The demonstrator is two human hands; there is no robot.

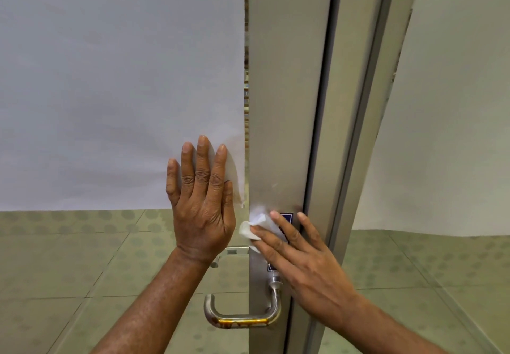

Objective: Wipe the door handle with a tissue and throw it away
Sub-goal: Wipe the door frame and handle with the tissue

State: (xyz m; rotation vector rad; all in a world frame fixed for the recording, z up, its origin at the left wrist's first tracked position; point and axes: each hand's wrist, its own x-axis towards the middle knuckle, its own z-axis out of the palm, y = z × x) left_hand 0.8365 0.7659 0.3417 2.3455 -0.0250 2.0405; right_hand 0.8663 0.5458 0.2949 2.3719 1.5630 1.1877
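Observation:
A metal lever door handle (242,317) with a yellowish stained stretch along its bar sticks out low on the grey door stile (284,105). Above it, my right hand (306,265) presses a crumpled white tissue (255,225) flat against the stile, over a small blue label, with the fingers spread over the tissue. The tissue is a hand's width above the handle and does not touch it. My left hand (201,201) lies flat and open on the frosted glass panel (116,85) just left of the stile, holding nothing.
The door frame (356,132) runs upright just right of the stile. A second frosted panel (447,132) stands beyond it. Green tiled floor (69,271) shows through the lower clear glass. A second handle is faintly visible behind the glass.

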